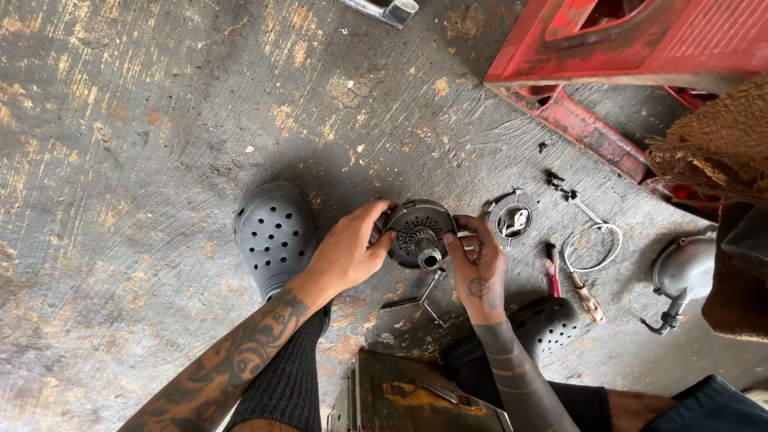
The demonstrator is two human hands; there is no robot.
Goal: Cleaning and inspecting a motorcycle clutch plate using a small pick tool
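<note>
Head view | left hand (346, 254) grips round metal part (418, 232) by its left rim | right hand (478, 264) pinches its right edge | part sits between both palms, stub shaft pointing up toward camera | both equally near | screwdriver (578, 284) on floor, right of grip

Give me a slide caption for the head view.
Both hands, left hand and right hand, grip a round metal part above the floor.
</note>
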